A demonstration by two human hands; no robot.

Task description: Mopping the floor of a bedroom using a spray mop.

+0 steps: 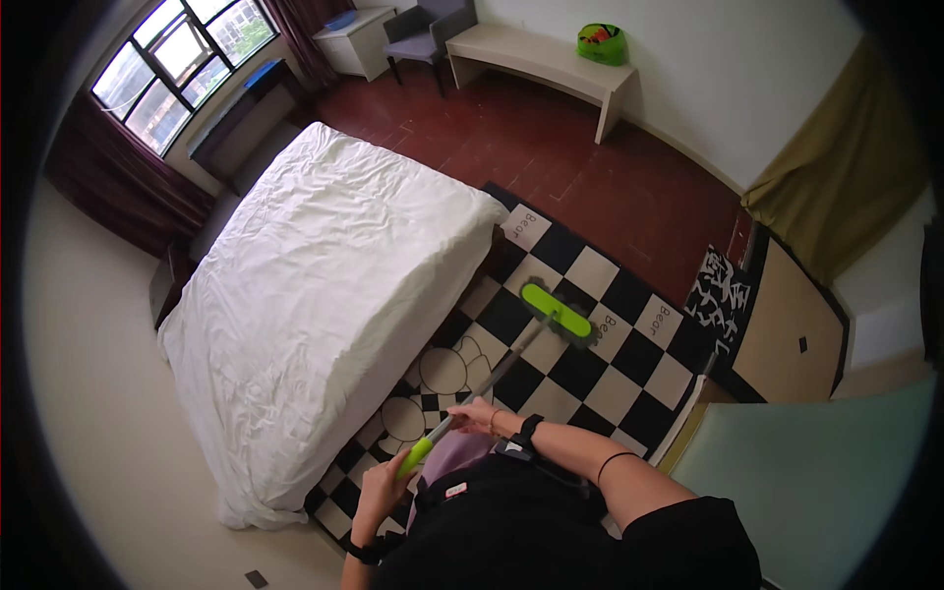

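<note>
A long-handled mop (pixel 510 360) slants away from my body, its bright green head with a dark fringe lying on the black-and-white checkered mat (pixel 590 271). The green grip at the near end of its grey handle is in my left hand (pixel 382 489), with the fingers closed round it. Farther up the shaft, my right hand (pixel 474 416) is closed on the handle as well. The mop head rests right of the bed's near corner, over the mat's squares and drawn lettering.
A bed (pixel 324 295) with a rumpled white cover fills the left. Beyond the mat is a dark red floor (pixel 629 202). A low bench (pixel 531 61) bearing a green bag (pixel 602 44), a grey chair (pixel 429 44) and a white cabinet (pixel 356 44) line the far wall. An olive curtain (pixel 836 167) hangs right.
</note>
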